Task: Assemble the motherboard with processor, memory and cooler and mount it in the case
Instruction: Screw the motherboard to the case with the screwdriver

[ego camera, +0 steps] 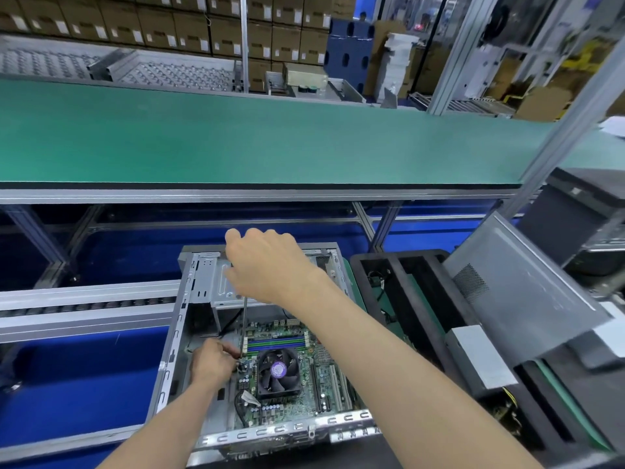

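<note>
Case point(236, 438) rim nearest; motherboard point(287, 377) already seated inside, cooler point(279, 370) fitted. Right hand point(267, 265) grips screwdriver point(244, 330) top, left hand point(211, 362) pinches near its tip. Mounting screws look in progress; memory slots unclear.

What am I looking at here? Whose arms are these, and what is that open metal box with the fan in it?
A person wears a camera on the head, so you see their own arms. The open case is a computer's, with the motherboard lying inside and a cooler fan on it. The right hand grips a long screwdriver from above; the left hand steadies its tip at the board's edge. Behind is a green bench.
</note>
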Tool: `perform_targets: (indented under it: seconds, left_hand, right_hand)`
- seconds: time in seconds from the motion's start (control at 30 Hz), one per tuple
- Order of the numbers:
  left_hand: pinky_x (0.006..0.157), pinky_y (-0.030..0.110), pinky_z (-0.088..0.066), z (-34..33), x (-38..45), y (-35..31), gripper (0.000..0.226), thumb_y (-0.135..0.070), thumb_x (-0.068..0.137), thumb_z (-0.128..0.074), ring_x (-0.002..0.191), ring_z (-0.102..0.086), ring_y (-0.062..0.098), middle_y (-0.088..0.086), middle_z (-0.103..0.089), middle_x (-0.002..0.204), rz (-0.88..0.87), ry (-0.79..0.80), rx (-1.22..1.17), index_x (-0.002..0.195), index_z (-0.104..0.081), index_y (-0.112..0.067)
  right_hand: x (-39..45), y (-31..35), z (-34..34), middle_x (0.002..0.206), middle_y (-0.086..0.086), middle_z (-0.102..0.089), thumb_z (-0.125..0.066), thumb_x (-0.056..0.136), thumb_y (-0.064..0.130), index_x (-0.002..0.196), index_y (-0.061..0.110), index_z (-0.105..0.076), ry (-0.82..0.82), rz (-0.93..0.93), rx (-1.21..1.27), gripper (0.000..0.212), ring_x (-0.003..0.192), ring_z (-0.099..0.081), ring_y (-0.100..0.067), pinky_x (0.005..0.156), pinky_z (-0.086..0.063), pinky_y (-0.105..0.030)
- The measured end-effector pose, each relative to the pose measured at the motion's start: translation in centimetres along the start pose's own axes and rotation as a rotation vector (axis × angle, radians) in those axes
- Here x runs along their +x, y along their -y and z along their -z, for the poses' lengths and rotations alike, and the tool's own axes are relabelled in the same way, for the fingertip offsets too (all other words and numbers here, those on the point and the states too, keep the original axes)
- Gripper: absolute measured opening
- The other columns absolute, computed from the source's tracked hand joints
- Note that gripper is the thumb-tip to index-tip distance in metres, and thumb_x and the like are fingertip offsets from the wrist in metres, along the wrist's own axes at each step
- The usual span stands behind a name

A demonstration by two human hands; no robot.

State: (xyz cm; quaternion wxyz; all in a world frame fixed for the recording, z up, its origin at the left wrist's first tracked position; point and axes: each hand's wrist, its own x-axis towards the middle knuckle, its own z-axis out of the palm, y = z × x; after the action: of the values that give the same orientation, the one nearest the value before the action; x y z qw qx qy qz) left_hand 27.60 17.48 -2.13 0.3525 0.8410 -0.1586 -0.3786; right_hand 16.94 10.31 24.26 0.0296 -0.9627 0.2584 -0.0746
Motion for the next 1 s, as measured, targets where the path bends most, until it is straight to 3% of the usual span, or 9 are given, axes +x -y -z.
perform_targets:
  seconds: [0.17, 0.3, 0.47, 0.57, 0.63, 0.73, 0.8, 0.9, 1.0]
  left_hand:
    - [0.046, 0.021, -0.037, 0.1, -0.2, -0.1, 0.030, 0.007, 0.090, -0.056, 0.053, -0.052, 0.012, 0.005, -0.071, 0.089, 0.004, 0.002, -0.015, 0.084, -0.072, -0.017]
    - [0.047, 0.021, -0.037, 0.2, -0.6, -0.3, 0.031, 0.008, 0.089, -0.055, 0.056, -0.053, 0.012, 0.005, -0.071, 0.088, -0.003, 0.003, -0.025, 0.082, -0.073, -0.017]
    - [0.046, 0.021, -0.038, 0.3, -0.8, -0.4, 0.032, 0.008, 0.090, -0.054, 0.058, -0.056, 0.012, 0.006, -0.071, 0.088, -0.007, 0.002, -0.014, 0.081, -0.072, -0.016]
    - [0.047, 0.020, -0.037, 0.3, -0.9, -0.5, 0.032, 0.008, 0.089, -0.054, 0.059, -0.057, 0.011, 0.006, -0.071, 0.088, -0.013, -0.001, -0.003, 0.082, -0.073, -0.016]
    - [0.048, 0.021, -0.039, 0.3, -1.0, -0.6, 0.031, 0.008, 0.090, -0.054, 0.061, -0.058, 0.012, 0.006, -0.071, 0.088, -0.024, 0.001, 0.021, 0.082, -0.073, -0.015]
    - [0.054, 0.022, -0.042, 0.3, -1.2, -0.6, 0.028, 0.008, 0.090, -0.054, 0.068, -0.058, 0.014, 0.008, -0.071, 0.092, -0.044, 0.001, 0.033, 0.085, -0.073, -0.011]
    - [0.056, 0.022, -0.042, 0.4, -1.2, -0.6, 0.027, 0.008, 0.090, -0.054, 0.070, -0.058, 0.016, 0.009, -0.071, 0.094, -0.054, -0.004, 0.034, 0.087, -0.074, -0.010]
    - [0.055, 0.022, -0.043, 0.4, -1.3, -0.6, 0.028, 0.008, 0.090, -0.054, 0.068, -0.058, 0.016, 0.008, -0.071, 0.093, -0.055, -0.008, 0.035, 0.086, -0.075, -0.010]
    - [0.050, 0.020, -0.039, 0.4, -1.3, -0.6, 0.027, 0.007, 0.091, -0.054, 0.061, -0.056, 0.014, 0.009, -0.071, 0.093, -0.049, -0.011, 0.028, 0.088, -0.074, -0.010]
  right_hand:
    - [-0.1, -0.4, 0.1, 0.093, -0.002, -0.048, -0.063, 0.078, 0.018, 0.103, 0.014, -0.042, 0.034, 0.041, 0.092, 0.033, 0.072, -0.044, -0.027, 0.060, -0.030, -0.036]
    - [0.0, -0.3, -0.4, 0.079, 0.001, -0.036, -0.056, 0.093, 0.029, 0.095, 0.014, -0.035, -0.027, -0.024, -0.032, 0.026, 0.076, -0.044, -0.030, 0.065, -0.031, -0.039]
    - [0.1, -0.7, 0.2, 0.090, -0.002, -0.051, -0.062, 0.080, 0.018, 0.103, 0.014, -0.046, 0.062, 0.041, 0.118, 0.029, 0.080, -0.051, -0.030, 0.061, -0.033, -0.037]
    - [0.0, -0.4, -0.4, 0.070, 0.002, -0.030, -0.054, 0.095, 0.027, 0.097, 0.012, -0.041, -0.033, -0.013, -0.076, 0.021, 0.075, -0.045, -0.031, 0.065, -0.031, -0.039]
    - [0.0, -0.5, -0.4, 0.074, 0.002, -0.032, -0.058, 0.091, 0.031, 0.102, 0.012, -0.044, -0.019, 0.003, -0.058, 0.026, 0.074, -0.042, -0.029, 0.064, -0.031, -0.039]
    - [-0.1, -0.8, 0.2, 0.095, 0.002, -0.047, -0.063, 0.076, 0.016, 0.106, 0.017, -0.047, 0.075, 0.064, 0.145, 0.035, 0.076, -0.048, -0.026, 0.059, -0.031, -0.034]
    - [-0.2, -0.5, 0.0, 0.088, 0.000, -0.049, -0.061, 0.080, 0.014, 0.103, 0.015, -0.047, 0.066, 0.059, 0.127, 0.028, 0.078, -0.050, -0.028, 0.060, -0.032, -0.034]
    - [0.0, -0.2, -0.4, 0.071, 0.003, -0.028, -0.056, 0.095, 0.031, 0.097, 0.013, -0.040, -0.027, -0.003, -0.068, 0.024, 0.076, -0.045, -0.030, 0.064, -0.031, -0.038]
    - [-0.1, -0.4, -0.1, 0.084, 0.000, -0.040, -0.063, 0.084, 0.027, 0.103, 0.012, -0.044, 0.015, 0.033, 0.005, 0.030, 0.074, -0.048, -0.028, 0.060, -0.032, -0.037]
